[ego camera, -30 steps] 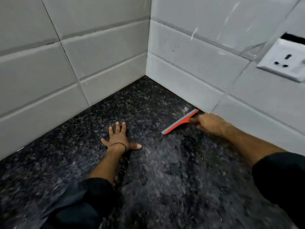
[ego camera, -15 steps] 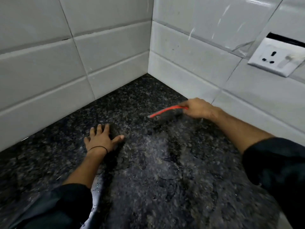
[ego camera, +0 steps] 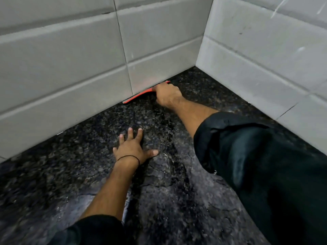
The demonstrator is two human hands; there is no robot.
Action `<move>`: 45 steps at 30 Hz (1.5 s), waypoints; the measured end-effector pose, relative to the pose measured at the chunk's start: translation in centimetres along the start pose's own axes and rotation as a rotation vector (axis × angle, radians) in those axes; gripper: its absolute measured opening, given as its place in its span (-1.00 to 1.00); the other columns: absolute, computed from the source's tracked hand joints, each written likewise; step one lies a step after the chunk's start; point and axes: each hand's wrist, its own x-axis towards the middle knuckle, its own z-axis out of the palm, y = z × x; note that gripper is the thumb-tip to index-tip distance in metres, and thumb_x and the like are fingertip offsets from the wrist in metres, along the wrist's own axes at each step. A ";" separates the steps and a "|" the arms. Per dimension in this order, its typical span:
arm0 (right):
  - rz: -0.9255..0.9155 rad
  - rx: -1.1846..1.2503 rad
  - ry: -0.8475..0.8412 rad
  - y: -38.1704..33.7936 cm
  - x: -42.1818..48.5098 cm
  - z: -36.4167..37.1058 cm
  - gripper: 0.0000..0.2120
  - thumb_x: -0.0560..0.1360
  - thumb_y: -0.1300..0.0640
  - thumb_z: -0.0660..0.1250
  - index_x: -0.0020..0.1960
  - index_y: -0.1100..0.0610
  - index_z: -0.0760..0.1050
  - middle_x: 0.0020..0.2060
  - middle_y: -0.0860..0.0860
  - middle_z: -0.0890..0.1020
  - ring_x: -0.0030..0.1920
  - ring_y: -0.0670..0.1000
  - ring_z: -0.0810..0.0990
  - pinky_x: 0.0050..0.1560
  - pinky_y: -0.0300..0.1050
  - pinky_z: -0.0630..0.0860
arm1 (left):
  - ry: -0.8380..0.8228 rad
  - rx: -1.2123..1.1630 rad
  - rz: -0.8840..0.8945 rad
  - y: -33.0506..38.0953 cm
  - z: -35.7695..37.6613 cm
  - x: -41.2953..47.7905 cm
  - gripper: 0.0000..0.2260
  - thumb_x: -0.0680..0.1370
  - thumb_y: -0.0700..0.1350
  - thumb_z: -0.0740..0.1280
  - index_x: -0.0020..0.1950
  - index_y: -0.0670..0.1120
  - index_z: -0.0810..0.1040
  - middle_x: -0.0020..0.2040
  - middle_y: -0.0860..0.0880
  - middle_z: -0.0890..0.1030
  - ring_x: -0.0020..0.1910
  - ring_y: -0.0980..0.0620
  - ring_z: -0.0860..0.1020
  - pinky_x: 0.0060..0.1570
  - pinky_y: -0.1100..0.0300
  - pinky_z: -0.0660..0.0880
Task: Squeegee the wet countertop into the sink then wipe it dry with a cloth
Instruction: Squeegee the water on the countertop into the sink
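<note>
A red squeegee [ego camera: 139, 96] lies with its blade along the foot of the left tiled wall, on the dark speckled granite countertop [ego camera: 88, 174]. My right hand [ego camera: 167, 95] is closed on its handle end, arm stretched across the counter. Flat on the stone in the middle rests my left hand [ego camera: 131, 149], fingers spread, a thin black band at the wrist. Wet sheen and water patches show on the counter near me. No sink and no cloth are in view.
Two grey-white tiled walls meet in a corner [ego camera: 198, 66] at the back right. The left wall [ego camera: 70, 59] and right wall [ego camera: 265, 59] bound the counter. My dark sleeve [ego camera: 256, 165] covers much of the right side.
My right hand has carried the squeegee from the right wall across the corner to the foot of the left wall. My left hand stays flat on the counter. The wall socket has left the view.
</note>
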 end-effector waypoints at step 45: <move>-0.349 -0.036 -0.064 -19.2 -11.2 1.6 -0.62 0.54 0.25 0.19 0.35 0.20 0.48 0.31 0.21 0.51 0.31 0.21 0.52 0.27 0.05 0.47 | 0.084 -0.375 -0.584 -13.5 7.4 -22.2 0.26 0.20 0.39 0.50 0.60 0.00 -0.23 0.60 -0.13 -0.28 0.54 -0.36 -0.19 0.36 -0.48 0.03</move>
